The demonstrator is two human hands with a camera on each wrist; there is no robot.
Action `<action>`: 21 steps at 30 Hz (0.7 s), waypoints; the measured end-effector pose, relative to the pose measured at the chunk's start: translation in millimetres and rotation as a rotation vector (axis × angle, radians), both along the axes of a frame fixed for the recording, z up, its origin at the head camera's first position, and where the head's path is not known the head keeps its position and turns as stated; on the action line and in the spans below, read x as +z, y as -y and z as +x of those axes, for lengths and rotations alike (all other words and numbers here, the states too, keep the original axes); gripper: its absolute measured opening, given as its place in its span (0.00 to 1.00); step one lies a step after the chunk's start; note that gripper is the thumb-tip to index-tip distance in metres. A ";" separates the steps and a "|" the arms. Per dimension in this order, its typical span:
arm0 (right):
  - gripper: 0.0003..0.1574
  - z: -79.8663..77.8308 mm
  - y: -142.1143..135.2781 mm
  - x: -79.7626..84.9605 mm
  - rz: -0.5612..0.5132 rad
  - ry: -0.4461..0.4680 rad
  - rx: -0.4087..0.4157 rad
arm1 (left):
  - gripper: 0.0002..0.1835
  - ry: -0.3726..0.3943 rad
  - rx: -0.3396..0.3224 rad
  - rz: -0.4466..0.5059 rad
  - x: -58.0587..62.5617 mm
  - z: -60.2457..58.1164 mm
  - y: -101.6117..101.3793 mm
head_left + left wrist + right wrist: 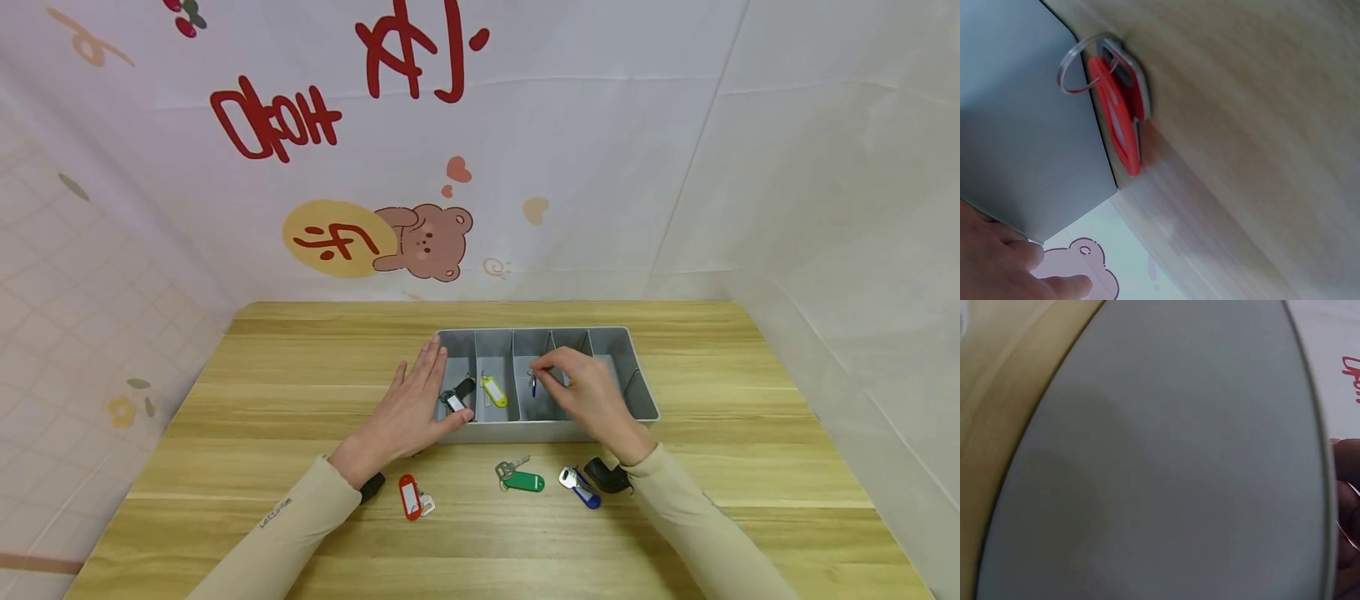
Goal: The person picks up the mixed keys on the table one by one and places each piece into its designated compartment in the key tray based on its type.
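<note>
A grey divided tray (525, 432) stands on the table. My left hand (405, 412) rests at its left end with fingers straight, the thumb reaching over the front rim. Above the third compartment from the left, my right hand (592, 396) pinches a small key ring with a blue tag (534, 386) between thumb and forefinger. A yellow-tagged key (493, 391) lies in the second compartment. The leftmost one holds a black-and-white key tag (455, 401). In the left wrist view a red-tagged key (1119, 119) lies against the tray's wall.
In front of the tray lie a red-tagged key (410, 497), a green-tagged key (522, 480) and a blue-tagged key (579, 487). Wrist camera bodies show beside both sleeves, the black one at right (606, 476) close to the blue tag. A printed cloth (600, 167) hangs behind the table.
</note>
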State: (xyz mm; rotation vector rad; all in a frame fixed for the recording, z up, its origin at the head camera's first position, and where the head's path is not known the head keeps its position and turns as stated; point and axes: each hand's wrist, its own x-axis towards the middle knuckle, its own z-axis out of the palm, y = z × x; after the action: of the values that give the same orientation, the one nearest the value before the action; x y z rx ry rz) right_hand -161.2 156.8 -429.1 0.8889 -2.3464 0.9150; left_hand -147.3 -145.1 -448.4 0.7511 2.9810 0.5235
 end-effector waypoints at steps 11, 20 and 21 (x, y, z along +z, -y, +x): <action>0.09 -5.4 -0.6 -7.5 0.123 -0.002 -0.031 | 0.58 -0.007 0.001 -0.002 -1.4 -0.1 -0.5; 0.13 -6.1 -2.4 -6.9 0.144 0.045 -0.016 | 0.58 -0.011 0.002 0.005 -1.0 -0.5 -1.3; 0.14 -5.3 -2.8 -6.8 0.148 0.055 -0.015 | 0.58 -0.007 0.004 0.003 -1.0 -0.6 -1.3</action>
State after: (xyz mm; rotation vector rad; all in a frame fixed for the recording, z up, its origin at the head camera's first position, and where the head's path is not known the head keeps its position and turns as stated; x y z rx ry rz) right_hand -166.6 159.6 -435.9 0.9132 -2.4901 0.7773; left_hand -147.9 -143.8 -449.4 0.7485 2.9895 0.5262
